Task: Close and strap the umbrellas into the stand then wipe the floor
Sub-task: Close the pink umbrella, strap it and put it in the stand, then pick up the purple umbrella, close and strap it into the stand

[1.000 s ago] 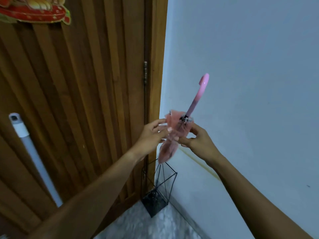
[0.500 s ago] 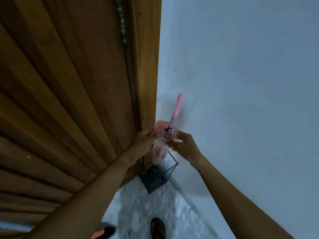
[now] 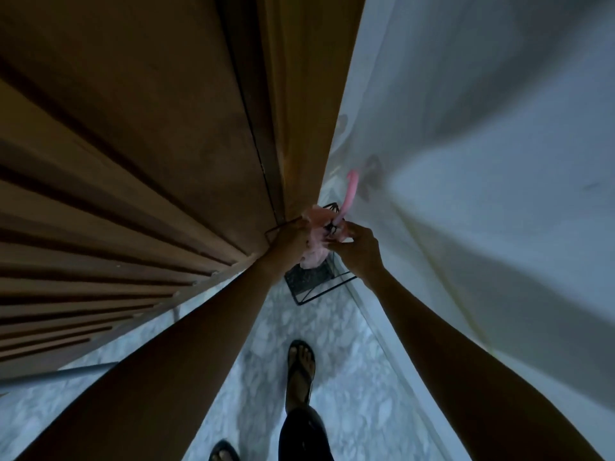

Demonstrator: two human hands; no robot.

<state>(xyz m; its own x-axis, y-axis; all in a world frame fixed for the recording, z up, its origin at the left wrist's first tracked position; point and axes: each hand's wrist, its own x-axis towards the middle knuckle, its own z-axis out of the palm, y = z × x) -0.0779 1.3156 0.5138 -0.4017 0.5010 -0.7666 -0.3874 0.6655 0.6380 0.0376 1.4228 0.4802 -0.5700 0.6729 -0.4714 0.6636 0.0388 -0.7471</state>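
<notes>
A folded pink umbrella (image 3: 314, 251) stands upright with its lower end inside the black wire stand (image 3: 311, 284) in the corner between door and wall. Its pink curved handle (image 3: 350, 191) points up. My left hand (image 3: 289, 239) grips the bunched pink fabric from the left. My right hand (image 3: 357, 249) pinches the fabric near the top from the right. The umbrella's tip is hidden inside the stand.
A slatted wooden door (image 3: 133, 194) fills the left side, and a pale wall (image 3: 482, 194) the right. The marbled floor (image 3: 349, 344) runs below, with my sandalled feet (image 3: 299, 371) on it. A grey pole (image 3: 60, 374) lies at the lower left.
The umbrella has gone down into the stand with both hands still on it. The camera has tilted downward, so the floor and my feet now show.
</notes>
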